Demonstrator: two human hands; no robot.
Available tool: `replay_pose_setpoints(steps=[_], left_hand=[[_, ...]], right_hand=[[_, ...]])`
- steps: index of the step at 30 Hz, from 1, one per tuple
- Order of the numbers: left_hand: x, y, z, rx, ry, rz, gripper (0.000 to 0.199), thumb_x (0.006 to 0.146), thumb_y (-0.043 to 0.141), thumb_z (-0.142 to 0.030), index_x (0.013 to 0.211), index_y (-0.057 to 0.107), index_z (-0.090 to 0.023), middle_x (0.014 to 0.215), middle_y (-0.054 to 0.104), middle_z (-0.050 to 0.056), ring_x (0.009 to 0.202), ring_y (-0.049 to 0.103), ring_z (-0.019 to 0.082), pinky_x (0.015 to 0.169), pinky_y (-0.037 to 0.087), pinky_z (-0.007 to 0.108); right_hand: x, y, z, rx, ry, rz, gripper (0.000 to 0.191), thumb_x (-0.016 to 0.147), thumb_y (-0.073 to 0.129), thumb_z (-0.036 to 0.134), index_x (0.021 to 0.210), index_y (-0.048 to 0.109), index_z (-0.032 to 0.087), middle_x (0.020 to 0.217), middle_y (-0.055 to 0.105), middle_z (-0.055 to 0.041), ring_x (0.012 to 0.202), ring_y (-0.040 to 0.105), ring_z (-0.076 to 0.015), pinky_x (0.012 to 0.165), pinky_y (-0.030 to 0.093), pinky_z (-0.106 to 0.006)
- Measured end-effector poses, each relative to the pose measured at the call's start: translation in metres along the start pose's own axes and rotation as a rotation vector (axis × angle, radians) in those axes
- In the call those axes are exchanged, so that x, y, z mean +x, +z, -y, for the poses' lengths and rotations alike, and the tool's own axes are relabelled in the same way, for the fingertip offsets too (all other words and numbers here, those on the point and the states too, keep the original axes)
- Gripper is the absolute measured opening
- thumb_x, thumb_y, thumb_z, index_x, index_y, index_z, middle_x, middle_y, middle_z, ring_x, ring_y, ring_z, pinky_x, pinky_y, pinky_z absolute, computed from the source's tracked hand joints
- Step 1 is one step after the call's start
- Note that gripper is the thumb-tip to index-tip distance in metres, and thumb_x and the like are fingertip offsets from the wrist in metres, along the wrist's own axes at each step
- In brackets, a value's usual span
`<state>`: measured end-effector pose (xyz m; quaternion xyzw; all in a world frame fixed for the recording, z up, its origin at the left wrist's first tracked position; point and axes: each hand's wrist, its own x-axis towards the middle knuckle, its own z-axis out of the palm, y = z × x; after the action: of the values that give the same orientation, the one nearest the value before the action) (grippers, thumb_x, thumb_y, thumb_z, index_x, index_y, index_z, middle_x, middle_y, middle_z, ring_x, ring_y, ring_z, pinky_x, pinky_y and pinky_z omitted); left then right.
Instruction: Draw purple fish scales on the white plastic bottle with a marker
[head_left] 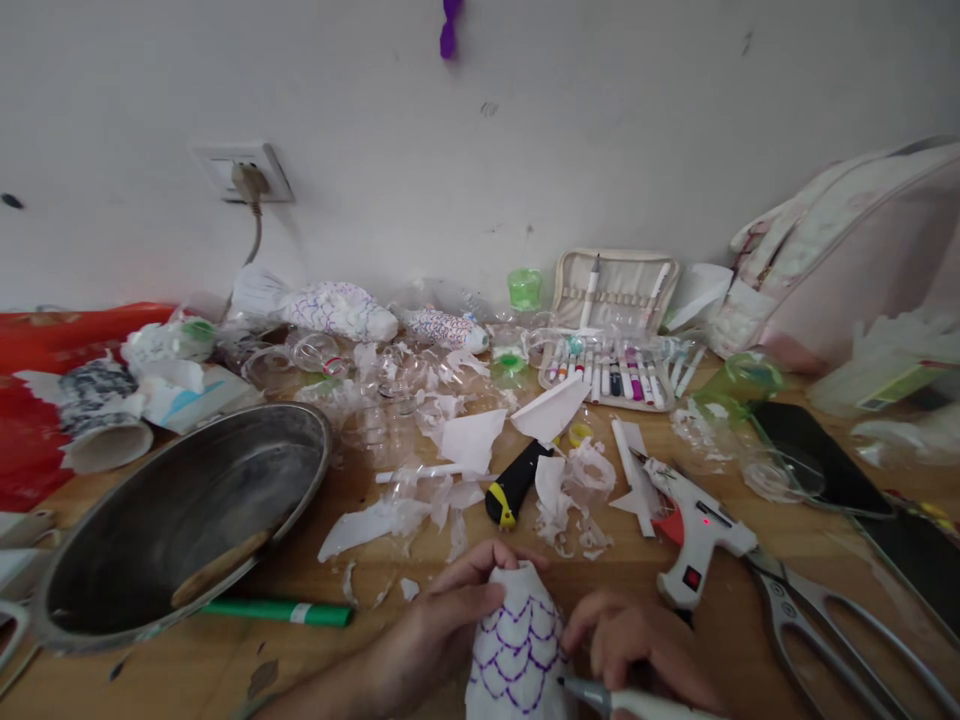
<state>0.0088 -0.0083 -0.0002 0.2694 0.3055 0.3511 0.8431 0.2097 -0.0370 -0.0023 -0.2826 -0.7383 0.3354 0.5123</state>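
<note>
My left hand (448, 618) grips the narrow top of a white, tapered fish body (517, 655), its thumb in front. Rows of purple curved scale lines cover the white surface, which runs out of view at the bottom. My right hand (637, 640) is closed around a white marker (641, 703) with a grey end. Its dark tip points left, at the body's lower right edge; whether it touches cannot be made out. Some of the right fingers rest against the body's right side.
Beyond my hands lie paper scraps (472, 440), a black-yellow utility knife (517, 485), a marker case (611, 375) and two decorated fish (337, 310). A metal basin (247, 460) stands left. A glue gun (697, 525) with a lit red light, scissors (810, 610) and a phone (817, 455) lie right.
</note>
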Motion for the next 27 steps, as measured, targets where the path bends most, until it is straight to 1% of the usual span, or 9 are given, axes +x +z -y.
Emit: replay_pose_setpoints(steps=[2,5,8,11,15,19,23,27], left_hand=[[0.0,0.0,0.0,0.024,-0.016,-0.003,0.029,0.068,0.075,-0.037,0.082,0.059,-0.017,0.11,0.062,0.006,0.082,0.059,0.015,0.075,0.042,0.028],[0.0,-0.001,0.0,0.099,-0.015,0.004,0.031,0.067,0.076,-0.037,0.084,0.057,-0.019,0.109,0.062,0.003,0.085,0.058,0.015,0.077,0.041,0.028],[-0.001,-0.002,0.0,0.165,-0.014,0.011,0.03,0.069,0.075,-0.037,0.084,0.056,-0.02,0.11,0.061,0.003,0.088,0.057,0.015,0.078,0.04,0.028],[-0.001,-0.001,-0.001,0.201,-0.006,0.013,0.03,0.069,0.074,-0.039,0.083,0.055,-0.019,0.11,0.061,0.003,0.088,0.056,0.014,0.077,0.039,0.028],[-0.002,0.001,-0.002,0.181,-0.014,-0.001,0.031,0.068,0.075,-0.039,0.082,0.054,-0.02,0.108,0.061,0.002,0.085,0.056,0.013,0.077,0.038,0.028],[-0.002,0.001,-0.002,0.173,-0.023,-0.007,0.032,0.068,0.075,-0.039,0.08,0.054,-0.019,0.105,0.062,0.002,0.085,0.055,0.014,0.076,0.038,0.027],[-0.002,0.002,-0.003,0.158,-0.031,-0.019,0.033,0.066,0.076,-0.04,0.08,0.054,-0.019,0.104,0.062,0.002,0.083,0.056,0.014,0.075,0.038,0.027],[-0.003,0.003,-0.003,0.156,-0.024,-0.02,0.033,0.066,0.076,-0.04,0.078,0.054,-0.019,0.103,0.062,0.002,0.087,0.056,0.015,0.076,0.038,0.027]], right_hand=[[0.0,0.0,-0.004,0.002,-0.04,0.018,0.02,0.091,0.047,0.04,0.08,0.05,0.023,0.062,0.053,0.0023,0.066,0.062,-0.0151,0.056,0.046,-0.02],[-0.003,0.001,-0.012,0.027,-0.092,0.041,0.02,0.091,0.049,0.04,0.083,0.053,0.022,0.064,0.054,0.0012,0.066,0.062,-0.0153,0.056,0.048,-0.021],[-0.006,0.001,-0.015,0.026,-0.059,0.097,0.017,0.09,0.051,0.039,0.087,0.054,0.023,0.067,0.055,-0.0004,0.069,0.062,-0.0175,0.056,0.049,-0.023],[-0.006,0.001,-0.013,-0.003,-0.036,0.126,0.017,0.09,0.052,0.039,0.088,0.054,0.023,0.068,0.055,-0.0007,0.068,0.063,-0.0175,0.053,0.048,-0.022],[-0.004,-0.002,-0.011,0.0,-0.042,0.116,0.021,0.092,0.047,0.042,0.084,0.053,0.023,0.063,0.052,0.001,0.067,0.062,-0.0165,0.055,0.047,-0.021],[-0.005,-0.003,-0.014,0.049,-0.005,0.149,0.025,0.091,0.048,0.046,0.084,0.055,0.023,0.064,0.053,0.0006,0.068,0.062,-0.0167,0.056,0.047,-0.022],[-0.005,-0.001,-0.015,0.029,0.008,0.107,0.026,0.09,0.05,0.048,0.082,0.055,0.023,0.063,0.051,0.0013,0.067,0.06,-0.0158,0.055,0.045,-0.021],[-0.008,-0.001,-0.012,0.019,0.005,0.117,0.028,0.091,0.045,0.048,0.08,0.054,0.023,0.062,0.049,0.0016,0.067,0.06,-0.0162,0.054,0.044,-0.022]])
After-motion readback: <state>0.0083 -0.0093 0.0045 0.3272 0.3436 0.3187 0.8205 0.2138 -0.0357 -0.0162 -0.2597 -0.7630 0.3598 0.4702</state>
